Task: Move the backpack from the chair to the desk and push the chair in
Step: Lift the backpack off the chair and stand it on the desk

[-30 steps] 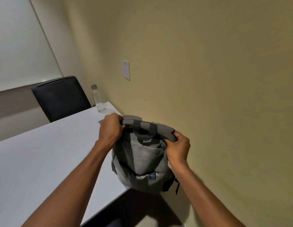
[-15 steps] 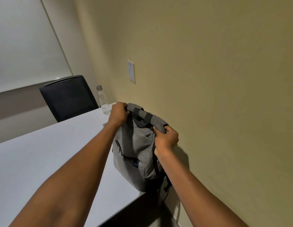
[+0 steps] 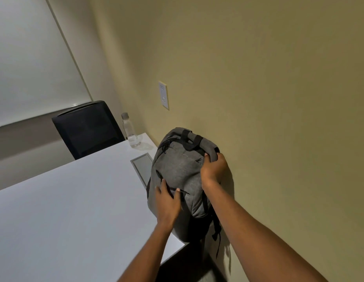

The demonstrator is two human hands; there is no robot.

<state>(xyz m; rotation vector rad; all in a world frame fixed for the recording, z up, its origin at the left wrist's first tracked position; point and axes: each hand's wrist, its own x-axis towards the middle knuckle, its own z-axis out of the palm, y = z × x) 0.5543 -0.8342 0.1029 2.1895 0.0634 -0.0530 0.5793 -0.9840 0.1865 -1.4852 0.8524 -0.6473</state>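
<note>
Now the backpack [image 3: 178, 169] stands on the desk [image 3: 65, 210]; right hand [image 3: 213, 169] grips its top at 3 o'clock, left hand [image 3: 166, 202] lies flat, fingers spread, at 6 o'clock.

A clear plastic water bottle [image 3: 130, 131] with a grey cap stands upright at the far right corner of the white surface, close to the yellow wall [image 3: 258, 78]. A rectangular grey-framed panel [image 3: 142, 169] lies flush near the right edge. A white wall plate [image 3: 163, 95] is mounted on the wall above. A pale window blind [image 3: 28, 58] fills the upper left.
</note>
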